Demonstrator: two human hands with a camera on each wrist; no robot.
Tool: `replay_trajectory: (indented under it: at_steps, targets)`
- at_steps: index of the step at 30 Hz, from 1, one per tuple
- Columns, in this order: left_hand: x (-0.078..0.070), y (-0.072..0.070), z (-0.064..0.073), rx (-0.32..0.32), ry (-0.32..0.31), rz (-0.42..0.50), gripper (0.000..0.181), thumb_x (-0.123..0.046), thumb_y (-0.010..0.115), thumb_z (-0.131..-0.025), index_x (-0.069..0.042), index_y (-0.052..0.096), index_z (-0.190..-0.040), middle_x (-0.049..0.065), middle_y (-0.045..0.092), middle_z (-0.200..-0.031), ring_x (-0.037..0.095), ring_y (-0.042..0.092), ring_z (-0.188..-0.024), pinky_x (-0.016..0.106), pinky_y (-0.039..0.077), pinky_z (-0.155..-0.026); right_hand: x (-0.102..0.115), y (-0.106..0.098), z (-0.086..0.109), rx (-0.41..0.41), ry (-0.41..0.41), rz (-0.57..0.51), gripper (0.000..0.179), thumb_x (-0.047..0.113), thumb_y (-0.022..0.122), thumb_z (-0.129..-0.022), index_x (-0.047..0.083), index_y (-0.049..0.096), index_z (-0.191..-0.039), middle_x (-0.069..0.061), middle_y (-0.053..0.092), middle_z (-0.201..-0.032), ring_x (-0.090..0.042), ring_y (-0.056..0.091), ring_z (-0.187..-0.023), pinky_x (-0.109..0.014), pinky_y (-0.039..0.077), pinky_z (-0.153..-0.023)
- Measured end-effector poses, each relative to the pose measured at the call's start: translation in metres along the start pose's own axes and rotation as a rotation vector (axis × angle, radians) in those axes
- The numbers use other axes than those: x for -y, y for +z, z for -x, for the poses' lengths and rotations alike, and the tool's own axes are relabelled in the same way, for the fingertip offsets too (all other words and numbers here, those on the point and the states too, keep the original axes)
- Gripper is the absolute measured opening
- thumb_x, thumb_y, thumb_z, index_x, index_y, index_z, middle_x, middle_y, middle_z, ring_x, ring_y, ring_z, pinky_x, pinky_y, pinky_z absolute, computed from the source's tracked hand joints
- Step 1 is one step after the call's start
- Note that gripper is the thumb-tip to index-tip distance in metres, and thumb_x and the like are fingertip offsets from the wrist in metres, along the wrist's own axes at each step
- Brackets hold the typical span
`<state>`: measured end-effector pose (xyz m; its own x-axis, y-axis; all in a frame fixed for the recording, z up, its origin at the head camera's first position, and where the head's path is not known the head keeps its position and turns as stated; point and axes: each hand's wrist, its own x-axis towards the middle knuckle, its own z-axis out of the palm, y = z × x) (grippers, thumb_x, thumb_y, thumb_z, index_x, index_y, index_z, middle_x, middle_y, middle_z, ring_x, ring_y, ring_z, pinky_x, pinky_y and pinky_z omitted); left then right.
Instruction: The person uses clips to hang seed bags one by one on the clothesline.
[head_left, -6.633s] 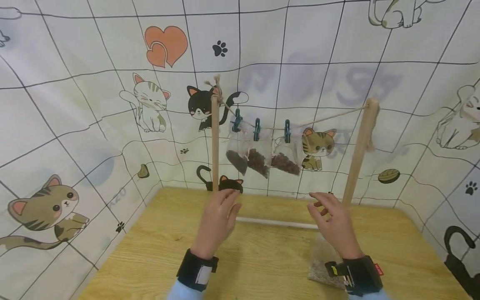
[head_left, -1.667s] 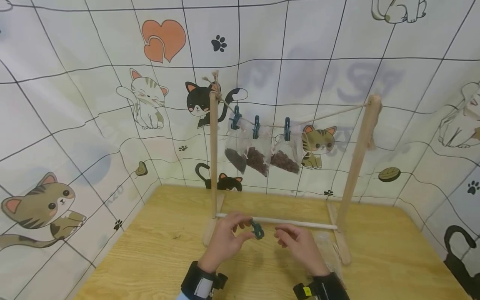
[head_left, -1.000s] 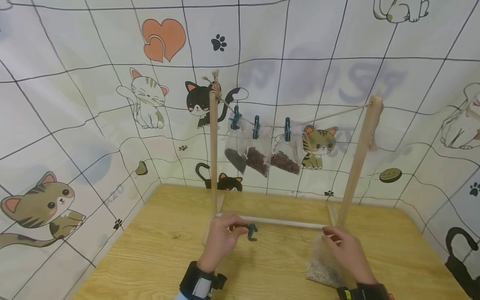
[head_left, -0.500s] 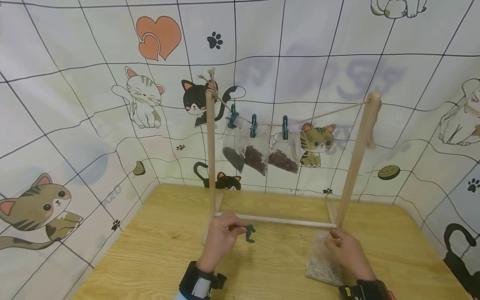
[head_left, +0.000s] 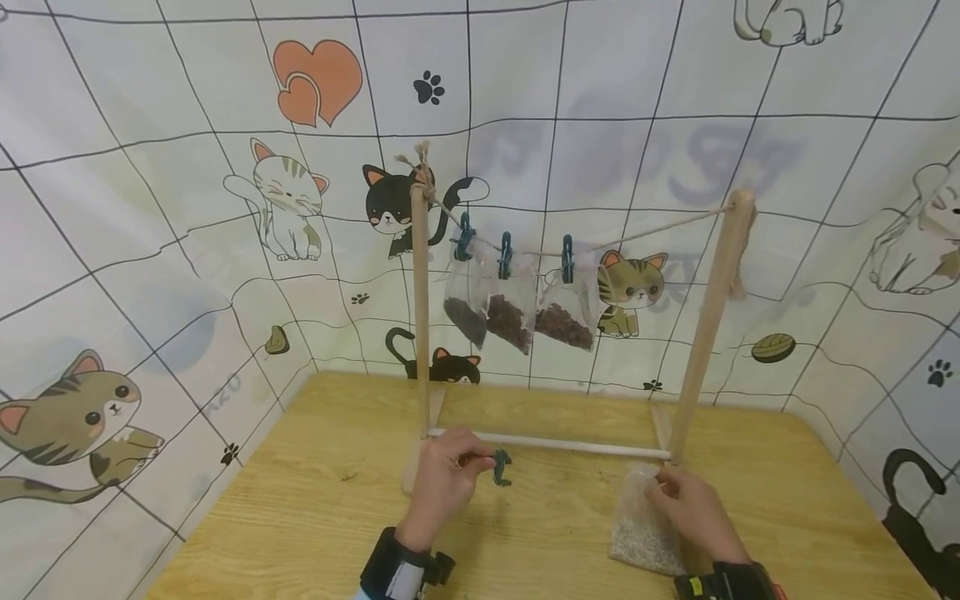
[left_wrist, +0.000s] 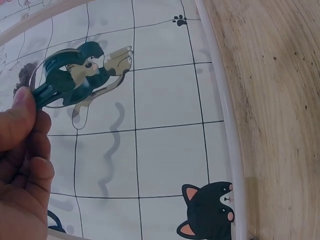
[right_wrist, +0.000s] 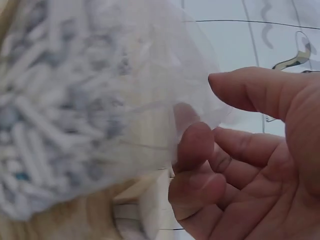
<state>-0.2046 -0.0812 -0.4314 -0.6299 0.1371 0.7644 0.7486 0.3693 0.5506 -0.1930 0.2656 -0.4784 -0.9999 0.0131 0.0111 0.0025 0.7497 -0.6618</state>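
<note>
In the head view my left hand (head_left: 444, 483) pinches a dark green plastic clothes peg (head_left: 501, 468) by its handles, just in front of the rack's lower bar. The left wrist view shows the peg (left_wrist: 70, 75) with its curved tips apart. To the right, my right hand (head_left: 693, 507) is at the upper edge of a clear plastic bag (head_left: 647, 529) of whitish-grey bits. In the right wrist view the bag's edge (right_wrist: 200, 65) lies between the thumb and curled fingers, some fingers showing through the film. The bag's contents are blurred there.
A wooden rack, its right post (head_left: 708, 325) leaning, bears a sagging string (head_left: 660, 225). Three small bags of dark bits, one the middle bag (head_left: 510, 321), hang from it by green pegs. A white bar (head_left: 570, 444) joins the rack's feet on the wooden table (head_left: 300, 500).
Both hands were empty at first. The left hand then held the peg near the middle. The right hand has moved rightward to the bag's upper edge; over the last second both hands barely moved.
</note>
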Motion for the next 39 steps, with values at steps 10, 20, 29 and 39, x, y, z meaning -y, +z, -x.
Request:
replay_trajectory:
  at_steps: [10, 20, 29, 39]
  targets:
    - [-0.023, 0.009, -0.006, -0.047, 0.136, 0.005, 0.005, -0.012, 0.072, -0.073, -0.013, 0.068, -0.076, -0.005, 0.06, -0.067, 0.004, 0.042, -0.059, 0.013, 0.036, -0.053, 0.019, -0.014, 0.011, 0.055, 0.036, -0.123, 0.031, 0.039, 0.061, -0.086, 0.01, 0.064, -0.094, -0.002, 0.056, -0.072, -0.013, 0.049, -0.059, -0.029, 0.044, -0.054]
    - [-0.06, 0.012, -0.041, -0.077, 0.249, 0.018, 0.007, -0.011, 0.071, -0.075, -0.014, 0.067, -0.081, -0.003, 0.06, -0.07, 0.004, 0.044, -0.06, 0.016, 0.039, -0.054, 0.037, -0.032, 0.02, 0.015, -0.116, -0.118, 0.026, 0.037, 0.06, -0.088, 0.012, 0.057, -0.081, -0.002, 0.053, -0.069, -0.009, 0.045, -0.056, -0.027, 0.039, -0.052]
    - [-0.088, 0.012, -0.099, -0.049, 0.315, 0.068, 0.004, -0.013, 0.07, -0.078, -0.009, 0.069, -0.079, -0.002, 0.059, -0.067, 0.006, 0.042, -0.061, 0.019, 0.037, -0.053, 0.056, -0.055, 0.009, -0.117, -0.197, -0.116, 0.031, 0.043, 0.057, -0.089, 0.012, 0.062, -0.088, -0.003, 0.056, -0.07, -0.014, 0.051, -0.06, -0.028, 0.04, -0.053]
    - [-0.13, 0.015, -0.163, -0.076, 0.305, 0.131, 0.006, -0.011, 0.069, -0.08, -0.005, 0.069, -0.078, 0.001, 0.06, -0.067, 0.006, 0.042, -0.056, 0.019, 0.035, -0.051, 0.094, -0.085, -0.006, -0.271, -0.304, -0.144, 0.026, 0.038, 0.059, -0.089, 0.012, 0.065, -0.089, -0.005, 0.06, -0.07, -0.018, 0.056, -0.061, -0.029, 0.046, -0.05]
